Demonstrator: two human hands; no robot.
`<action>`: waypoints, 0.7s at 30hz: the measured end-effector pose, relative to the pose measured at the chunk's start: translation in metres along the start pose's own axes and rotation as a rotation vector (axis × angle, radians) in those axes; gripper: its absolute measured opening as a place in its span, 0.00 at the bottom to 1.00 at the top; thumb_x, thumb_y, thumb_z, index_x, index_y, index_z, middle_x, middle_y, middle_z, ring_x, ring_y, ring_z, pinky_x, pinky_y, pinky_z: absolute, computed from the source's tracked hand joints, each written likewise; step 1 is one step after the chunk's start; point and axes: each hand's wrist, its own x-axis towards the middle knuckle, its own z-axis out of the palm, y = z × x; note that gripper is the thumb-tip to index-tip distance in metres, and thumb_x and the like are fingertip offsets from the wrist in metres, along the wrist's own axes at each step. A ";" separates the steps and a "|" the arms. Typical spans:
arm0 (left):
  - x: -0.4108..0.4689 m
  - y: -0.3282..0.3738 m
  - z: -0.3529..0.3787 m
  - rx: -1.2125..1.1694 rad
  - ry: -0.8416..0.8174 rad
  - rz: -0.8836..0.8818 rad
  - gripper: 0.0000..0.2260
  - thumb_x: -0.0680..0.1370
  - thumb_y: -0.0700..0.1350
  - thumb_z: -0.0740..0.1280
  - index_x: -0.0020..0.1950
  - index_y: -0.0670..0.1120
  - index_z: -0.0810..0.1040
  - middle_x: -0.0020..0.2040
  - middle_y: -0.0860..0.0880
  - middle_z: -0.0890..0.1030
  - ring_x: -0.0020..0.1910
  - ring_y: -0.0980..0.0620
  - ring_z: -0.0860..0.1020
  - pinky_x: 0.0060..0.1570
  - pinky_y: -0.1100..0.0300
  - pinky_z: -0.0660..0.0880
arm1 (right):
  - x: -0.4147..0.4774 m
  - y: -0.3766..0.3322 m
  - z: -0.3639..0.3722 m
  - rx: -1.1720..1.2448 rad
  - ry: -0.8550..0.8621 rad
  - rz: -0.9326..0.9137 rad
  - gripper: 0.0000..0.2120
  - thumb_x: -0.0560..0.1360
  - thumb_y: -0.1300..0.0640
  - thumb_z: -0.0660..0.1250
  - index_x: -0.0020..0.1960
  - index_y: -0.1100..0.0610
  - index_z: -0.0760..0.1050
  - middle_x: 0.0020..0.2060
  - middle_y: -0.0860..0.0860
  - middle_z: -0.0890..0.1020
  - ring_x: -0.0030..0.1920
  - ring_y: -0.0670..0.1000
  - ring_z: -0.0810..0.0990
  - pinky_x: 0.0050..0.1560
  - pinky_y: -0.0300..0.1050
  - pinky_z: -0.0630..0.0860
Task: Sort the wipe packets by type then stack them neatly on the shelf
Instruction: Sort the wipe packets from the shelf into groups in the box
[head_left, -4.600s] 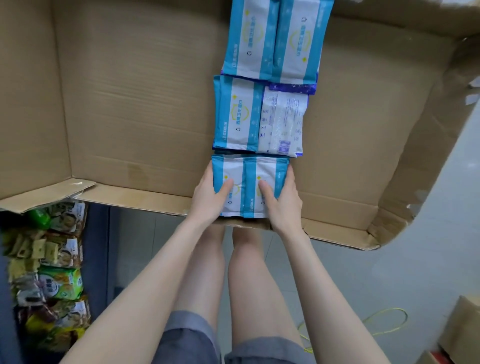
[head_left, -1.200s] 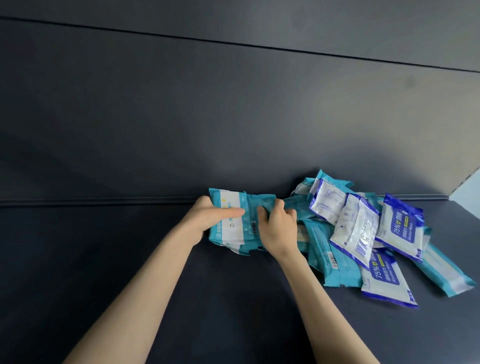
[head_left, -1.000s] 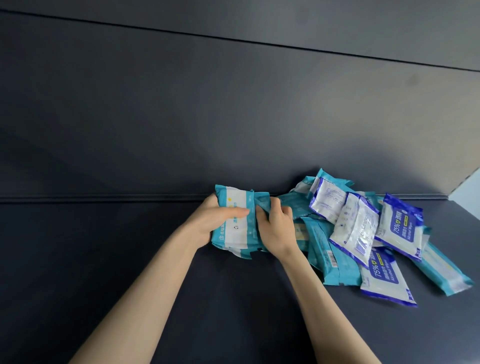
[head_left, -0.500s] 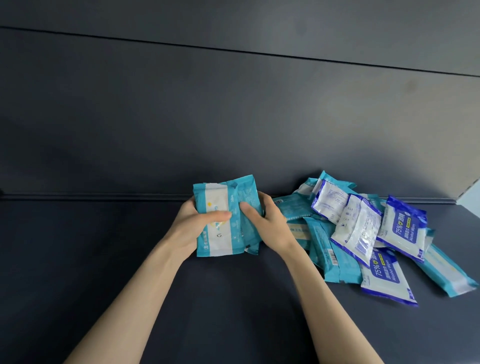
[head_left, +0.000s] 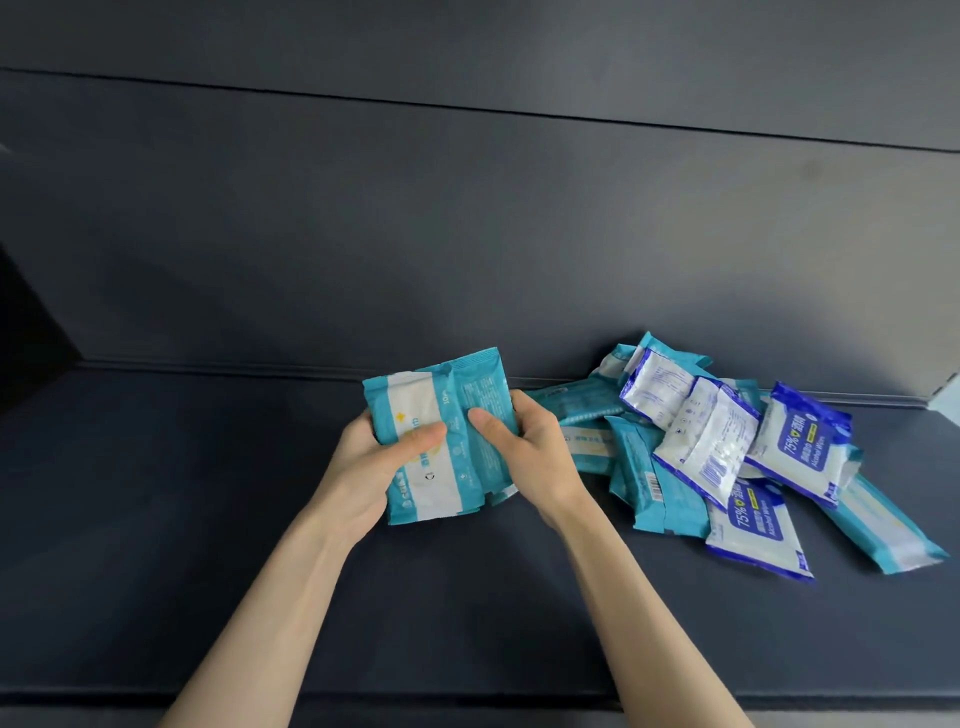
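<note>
Both hands hold a small bunch of teal-and-white wipe packets (head_left: 441, 431) raised just above the dark shelf (head_left: 208, 519). My left hand (head_left: 374, 467) grips the bunch from the left, thumb across the front. My right hand (head_left: 524, 447) grips its right side, thumb on the teal face. To the right lies a loose pile of packets (head_left: 644, 467): teal ones underneath, dark-blue "75%" alcohol wipe packets (head_left: 800, 441) and pale packets showing printed backs (head_left: 701, 441) on top.
The shelf's dark back panel (head_left: 467, 234) rises right behind the pile. The shelf's front edge (head_left: 467, 699) runs along the bottom of the view. A pale wall corner (head_left: 948, 387) shows at the far right.
Earlier my hands set teal packets in a cardboard box. Over the last second they gathered teal packets at the pile's left edge and lifted them off the shelf, tilting them upright.
</note>
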 end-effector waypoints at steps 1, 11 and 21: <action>-0.004 -0.002 0.001 0.002 0.020 -0.011 0.16 0.68 0.40 0.72 0.55 0.41 0.79 0.49 0.44 0.84 0.48 0.45 0.83 0.40 0.57 0.80 | -0.004 0.002 0.001 -0.003 0.016 0.008 0.09 0.77 0.59 0.66 0.53 0.64 0.75 0.48 0.59 0.83 0.46 0.56 0.83 0.47 0.52 0.80; -0.030 -0.010 -0.002 0.073 0.096 -0.067 0.10 0.76 0.38 0.68 0.56 0.44 0.80 0.50 0.47 0.85 0.49 0.48 0.83 0.43 0.55 0.80 | -0.019 0.016 0.001 0.035 0.108 0.076 0.05 0.77 0.58 0.67 0.51 0.58 0.76 0.48 0.54 0.84 0.47 0.53 0.84 0.49 0.51 0.81; -0.026 -0.022 -0.005 0.262 0.252 -0.025 0.12 0.75 0.39 0.70 0.57 0.45 0.78 0.50 0.49 0.84 0.47 0.53 0.83 0.42 0.60 0.78 | 0.010 0.026 0.003 -0.727 0.066 0.164 0.16 0.76 0.45 0.65 0.54 0.57 0.70 0.50 0.52 0.79 0.55 0.57 0.76 0.61 0.57 0.70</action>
